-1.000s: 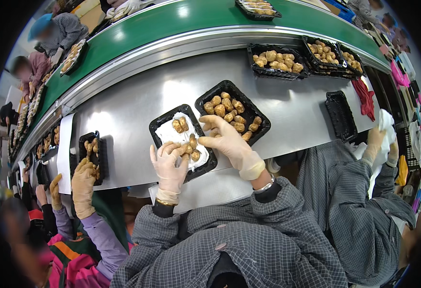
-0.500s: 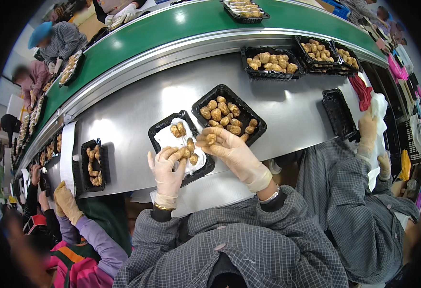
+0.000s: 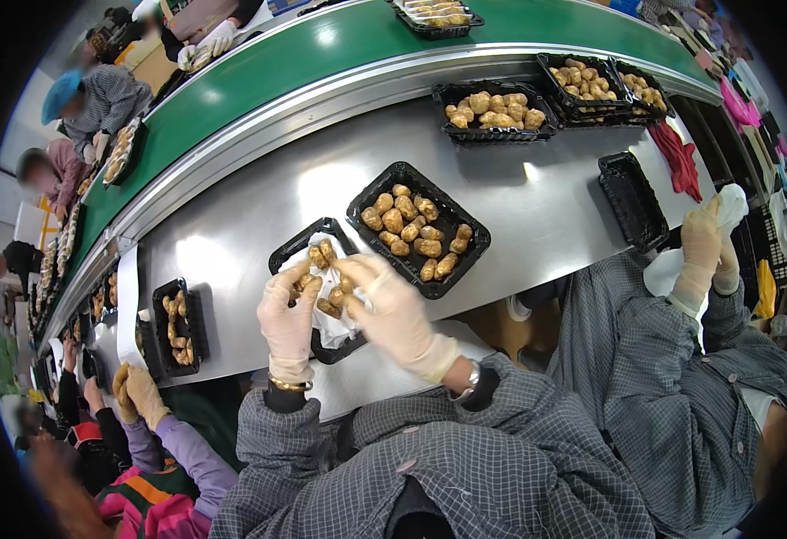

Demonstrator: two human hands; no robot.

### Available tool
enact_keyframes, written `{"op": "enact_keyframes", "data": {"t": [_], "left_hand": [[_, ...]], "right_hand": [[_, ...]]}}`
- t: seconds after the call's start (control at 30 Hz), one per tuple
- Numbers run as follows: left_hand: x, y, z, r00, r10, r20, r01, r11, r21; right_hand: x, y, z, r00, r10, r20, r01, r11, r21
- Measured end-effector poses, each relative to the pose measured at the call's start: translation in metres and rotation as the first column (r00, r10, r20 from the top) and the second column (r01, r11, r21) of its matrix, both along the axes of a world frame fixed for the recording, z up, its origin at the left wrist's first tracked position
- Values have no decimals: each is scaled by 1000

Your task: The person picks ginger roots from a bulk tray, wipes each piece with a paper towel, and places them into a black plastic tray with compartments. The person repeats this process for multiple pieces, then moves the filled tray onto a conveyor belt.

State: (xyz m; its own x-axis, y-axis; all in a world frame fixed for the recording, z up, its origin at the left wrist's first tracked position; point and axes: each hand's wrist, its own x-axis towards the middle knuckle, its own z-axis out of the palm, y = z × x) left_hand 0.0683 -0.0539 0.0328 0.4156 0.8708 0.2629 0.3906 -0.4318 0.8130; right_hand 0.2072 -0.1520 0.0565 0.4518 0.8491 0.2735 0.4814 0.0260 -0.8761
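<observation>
2 gloved hands over a small black tray (image 3: 296, 250) lined with white paper on the steel counter (image 3: 537, 193), left hand (image 3: 287, 316) and right hand (image 3: 391, 310) each pinching tan tubers (image 3: 323, 254), fuller tray (image 3: 418, 228) just beside.

Paper-lined black tray (image 3: 296, 254) holds tan tubers (image 3: 321, 254).

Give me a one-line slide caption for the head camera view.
Gloved left hand and right hand arrange tubers in a paper-lined black tray on a steel counter.
</observation>
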Motion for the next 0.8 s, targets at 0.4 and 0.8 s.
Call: {"op": "enact_keyframes", "data": {"t": [0.4, 0.8], "left_hand": [[4, 4, -18, 993, -48, -111, 40, 997, -73], [2, 22, -18, 898, 10, -440, 157, 927, 341]], "right_hand": [[91, -6, -42, 962, -154, 224, 144, 988, 61], [85, 50, -43, 540, 209, 815, 34, 963, -269]]}}
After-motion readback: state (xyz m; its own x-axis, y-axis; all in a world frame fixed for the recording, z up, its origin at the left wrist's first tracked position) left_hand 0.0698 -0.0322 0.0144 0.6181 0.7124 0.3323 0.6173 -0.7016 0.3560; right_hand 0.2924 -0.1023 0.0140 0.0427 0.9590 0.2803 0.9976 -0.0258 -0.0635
